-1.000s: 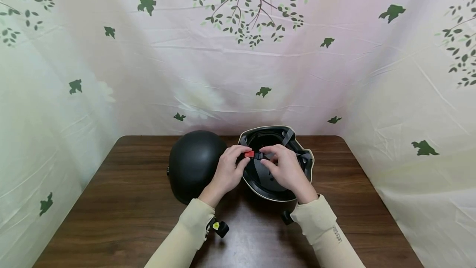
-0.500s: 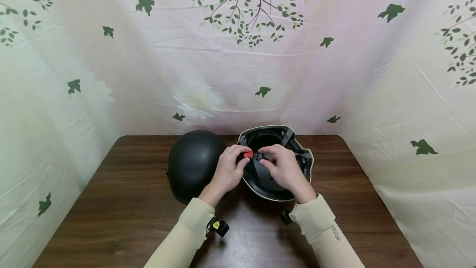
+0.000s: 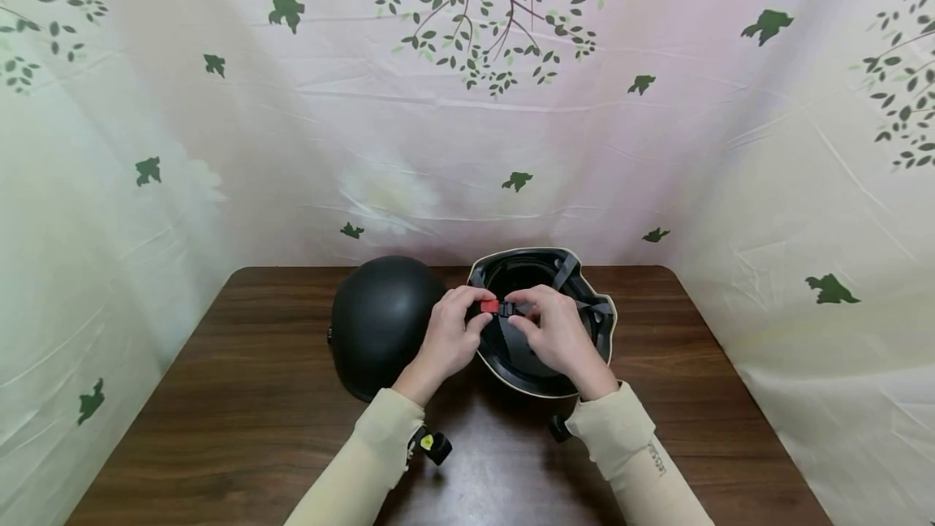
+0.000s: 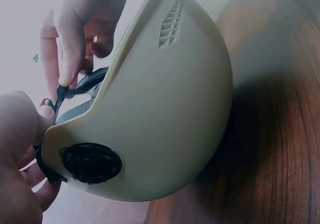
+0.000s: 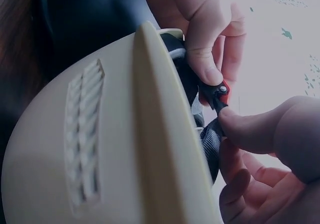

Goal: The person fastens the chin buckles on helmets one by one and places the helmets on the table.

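A cream helmet (image 4: 165,99) lies upside down, its black inside (image 3: 522,355) facing up in the head view. Over its opening is a chin-strap buckle with a red part (image 3: 489,307) and a black part (image 3: 507,309), which meet end to end. Whether they are locked together I cannot tell. My left hand (image 3: 451,331) pinches the red part between thumb and fingers. On the other side, my right hand (image 3: 558,333) pinches the black part, where the dark webbing strap (image 5: 212,143) runs back into the helmet.
A black helmet (image 3: 387,323) sits dome-up just left of the cream one. Both stand near the back edge of a brown wooden table (image 3: 241,396). Behind hangs a pale curtain (image 3: 438,144) with leaf prints.
My right hand has shifted very slightly left with the black part, towards the red one. Both hands keep their pinch, and the helmets stay in place.
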{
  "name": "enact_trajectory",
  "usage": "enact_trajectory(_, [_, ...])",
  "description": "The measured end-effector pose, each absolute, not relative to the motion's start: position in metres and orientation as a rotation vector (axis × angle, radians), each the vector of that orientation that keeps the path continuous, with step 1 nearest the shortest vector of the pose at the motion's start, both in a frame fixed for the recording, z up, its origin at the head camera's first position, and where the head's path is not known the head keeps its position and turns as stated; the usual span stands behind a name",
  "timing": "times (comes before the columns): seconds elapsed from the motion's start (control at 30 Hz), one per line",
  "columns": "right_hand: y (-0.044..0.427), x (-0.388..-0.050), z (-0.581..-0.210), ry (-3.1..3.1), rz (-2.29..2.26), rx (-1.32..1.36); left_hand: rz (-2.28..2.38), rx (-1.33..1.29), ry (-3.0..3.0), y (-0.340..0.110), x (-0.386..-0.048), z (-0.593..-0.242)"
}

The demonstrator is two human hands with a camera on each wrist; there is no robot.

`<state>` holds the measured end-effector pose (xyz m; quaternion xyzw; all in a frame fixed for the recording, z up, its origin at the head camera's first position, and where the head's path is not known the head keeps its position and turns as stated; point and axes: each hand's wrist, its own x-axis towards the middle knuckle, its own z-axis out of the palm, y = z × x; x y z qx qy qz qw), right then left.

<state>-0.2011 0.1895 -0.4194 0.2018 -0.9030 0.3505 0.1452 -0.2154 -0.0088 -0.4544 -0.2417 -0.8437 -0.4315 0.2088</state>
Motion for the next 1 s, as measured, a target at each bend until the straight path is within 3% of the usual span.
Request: enact_trajectory(1.0, [0.1844,-0.1983,-0.421,-2.601,1.024,0.563,-1.194,-0.654,-2.39,-0.0047,-0.2132,-0.4524])
